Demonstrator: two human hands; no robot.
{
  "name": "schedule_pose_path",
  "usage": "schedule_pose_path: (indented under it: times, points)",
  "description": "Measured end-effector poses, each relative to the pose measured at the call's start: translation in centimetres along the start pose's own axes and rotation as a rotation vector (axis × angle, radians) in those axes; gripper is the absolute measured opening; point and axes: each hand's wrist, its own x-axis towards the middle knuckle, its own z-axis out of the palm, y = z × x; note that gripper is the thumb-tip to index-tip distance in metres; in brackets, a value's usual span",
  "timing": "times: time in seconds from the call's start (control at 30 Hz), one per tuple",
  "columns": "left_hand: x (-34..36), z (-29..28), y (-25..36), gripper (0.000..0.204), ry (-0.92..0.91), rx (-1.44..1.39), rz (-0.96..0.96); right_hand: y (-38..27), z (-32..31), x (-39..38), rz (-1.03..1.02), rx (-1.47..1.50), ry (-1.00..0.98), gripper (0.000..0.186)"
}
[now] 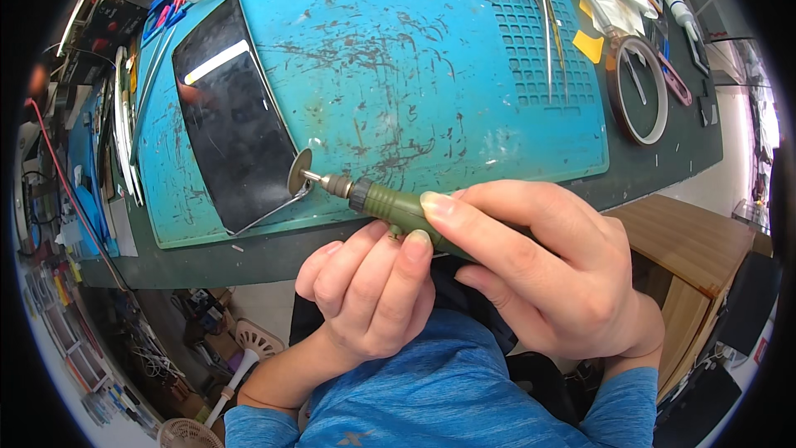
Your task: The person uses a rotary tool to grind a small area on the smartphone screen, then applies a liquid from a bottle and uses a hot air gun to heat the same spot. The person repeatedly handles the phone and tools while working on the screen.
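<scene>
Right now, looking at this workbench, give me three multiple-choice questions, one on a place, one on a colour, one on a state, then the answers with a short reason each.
1. Where does the black glass phone panel lie?
A. on the left part of the blue scratched work mat
B. on the wooden stool
C. inside the tape roll

2. What colour is the body of the slim rotary tool?
A. red
B. olive green
C. white

3. How do the hands stand at the tool?
A. both off it
B. only the left hand holds it
C. the right hand grips it, and the left hand touches it from below

Answers:
1 A, the panel rests on the mat's left side.
2 B, the barrel between the fingers is olive green.
3 C, right fingers wrap the barrel while left fingertips touch its underside, with the small cutting disc at the panel's lower corner.
</scene>
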Motion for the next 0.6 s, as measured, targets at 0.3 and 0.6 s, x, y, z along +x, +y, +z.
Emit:
schedule_pose_path:
  times: [0.3, 0.6]
  points:
    - [-0.03, 0.07, 0.00, 0.040, 0.003, 0.009, -0.002, -0.12, 0.03, 0.04, 0.005, -0.010, 0.007, 0.047]
    - [0.05, 0.06, 0.04, 0.041, 0.002, 0.010, -0.005, -0.08, 0.17, -0.01, 0.007, -0.008, 0.016, 0.048]
